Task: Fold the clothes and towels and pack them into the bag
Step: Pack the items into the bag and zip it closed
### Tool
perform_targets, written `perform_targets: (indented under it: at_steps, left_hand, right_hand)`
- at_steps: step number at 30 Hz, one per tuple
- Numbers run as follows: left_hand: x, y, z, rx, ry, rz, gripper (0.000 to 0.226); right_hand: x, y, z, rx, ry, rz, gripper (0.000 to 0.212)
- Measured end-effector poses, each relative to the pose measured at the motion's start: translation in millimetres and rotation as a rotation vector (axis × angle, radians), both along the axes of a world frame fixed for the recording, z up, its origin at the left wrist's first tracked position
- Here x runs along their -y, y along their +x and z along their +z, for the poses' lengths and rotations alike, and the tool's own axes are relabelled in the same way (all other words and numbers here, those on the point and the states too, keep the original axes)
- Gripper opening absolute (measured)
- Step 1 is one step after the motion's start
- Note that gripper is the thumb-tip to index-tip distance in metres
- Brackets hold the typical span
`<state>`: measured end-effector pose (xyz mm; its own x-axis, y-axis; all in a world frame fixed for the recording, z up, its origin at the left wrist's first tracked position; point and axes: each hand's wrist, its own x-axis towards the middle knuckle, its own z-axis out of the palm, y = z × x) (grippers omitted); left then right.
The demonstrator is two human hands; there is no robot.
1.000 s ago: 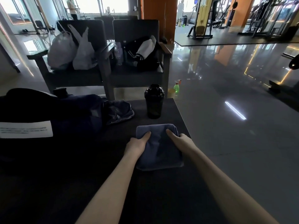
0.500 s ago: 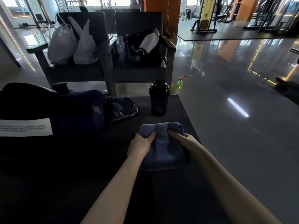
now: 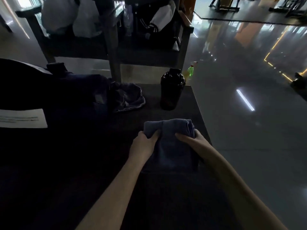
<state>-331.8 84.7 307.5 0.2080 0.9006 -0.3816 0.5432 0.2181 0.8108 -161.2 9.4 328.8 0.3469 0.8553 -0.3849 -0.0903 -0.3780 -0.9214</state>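
Towel [image 3: 172, 146], blue-grey and folded into a compact rectangle, lies on the dark table [image 3: 191, 103] on the near side of the black shaker bottle [image 3: 172, 90], a little apart from it. A second ago both hands lay fairly flat on top of it, smoothing. Now its end nearest the bottle is bunched and slightly raised, with the left hand [image 3: 143, 144] and right hand [image 3: 194, 138] each pinching a far corner. The thumbs press on top, and the other fingers curl round the edges (mostly hidden under the cloth). That reads as the folding being done and a lift beginning, so packing looks like the next step. A second cloth [image 3: 127, 97], still crumpled, sits just left of the bottle and has yet to be folded. Farther left of the bottle is the big dark bag [image 3: 58, 97] with its white label [image 3: 21, 118]; whether its opening is unzipped I cannot tell in this gloom. Beyond the bottle stand two chairs [image 3: 149, 52] loaded with other belongings.
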Motion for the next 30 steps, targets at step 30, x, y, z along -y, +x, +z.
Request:
perform_targets:
  at_steps: [30]
  left_hand:
    - [-1, -216, 303, -0.110, 0.059, 0.253, 0.032]
  right_hand:
    - [-24, -164, 280, 0.127, -0.094, 0.162, 0.051]
